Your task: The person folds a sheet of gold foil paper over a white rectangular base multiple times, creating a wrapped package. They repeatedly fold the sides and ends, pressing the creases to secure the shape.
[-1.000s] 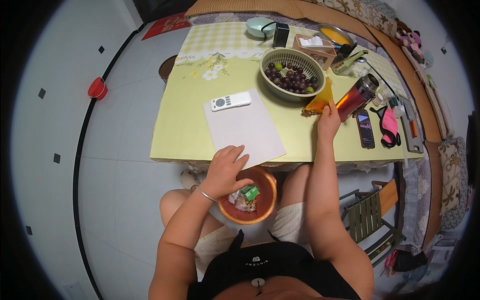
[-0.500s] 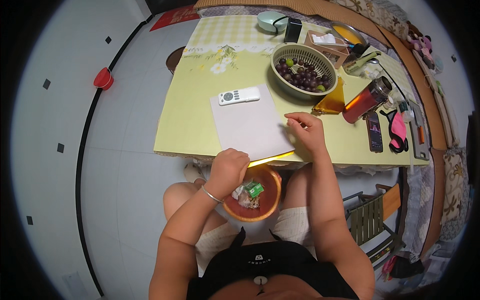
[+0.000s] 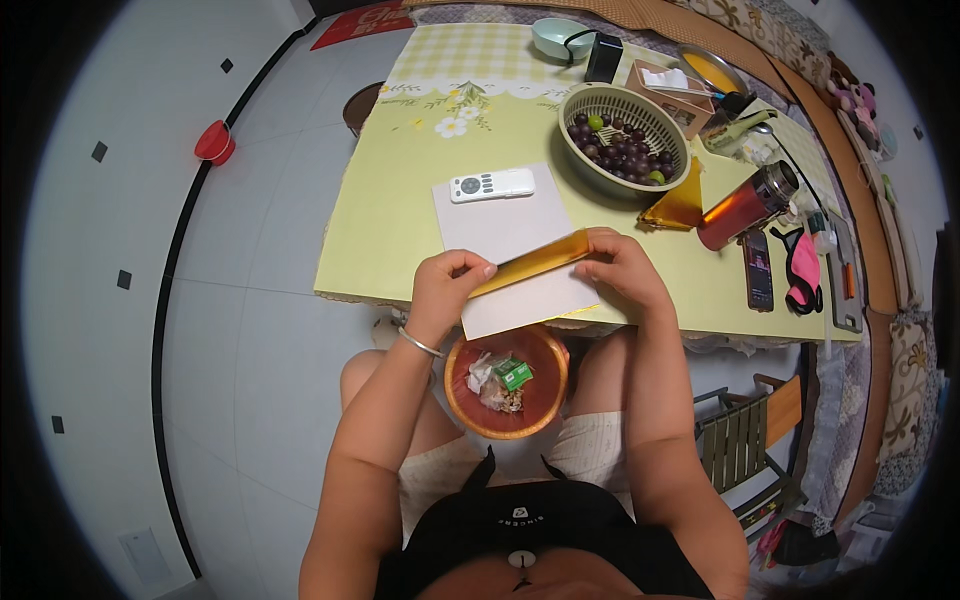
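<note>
My left hand and my right hand pinch the two ends of a sheet of gold foil paper, whose shiny gold side shows as a slanting band. It is raised over a pile of white-backed paper at the table's near edge. A thin gold edge shows along the pile's near side. A white remote control lies on the far end of the pile. Beyond my right hand, a folded gold foil piece rests beside a colander of grapes.
Below the table edge, between my knees, is a round bin with wrappers inside. At the right are a red thermos, a phone, a pink-and-black eye mask and a grey tray. A folding chair stands lower right.
Both hands have come up over the pile, lifting a gold foil sheet between them. Before, my left hand was at the pile's near edge and my right hand hovered beside it.
</note>
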The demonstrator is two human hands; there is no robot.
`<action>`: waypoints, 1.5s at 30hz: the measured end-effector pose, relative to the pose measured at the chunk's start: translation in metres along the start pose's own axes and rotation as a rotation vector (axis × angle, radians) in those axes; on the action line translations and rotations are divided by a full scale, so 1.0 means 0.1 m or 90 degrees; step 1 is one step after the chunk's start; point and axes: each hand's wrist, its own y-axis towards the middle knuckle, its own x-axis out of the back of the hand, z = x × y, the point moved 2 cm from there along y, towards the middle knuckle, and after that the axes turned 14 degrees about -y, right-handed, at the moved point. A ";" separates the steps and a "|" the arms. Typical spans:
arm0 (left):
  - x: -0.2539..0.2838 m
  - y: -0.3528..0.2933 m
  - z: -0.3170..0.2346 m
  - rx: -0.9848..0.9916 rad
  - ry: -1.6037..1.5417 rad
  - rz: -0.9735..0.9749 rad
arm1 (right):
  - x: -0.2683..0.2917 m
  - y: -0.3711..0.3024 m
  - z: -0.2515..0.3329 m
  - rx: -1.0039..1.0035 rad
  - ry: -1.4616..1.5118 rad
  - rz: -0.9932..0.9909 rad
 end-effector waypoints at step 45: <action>-0.05 0.10 0.02 -0.340 0.705 0.318 | -0.57 0.26 0.43 0.114 -0.711 -0.454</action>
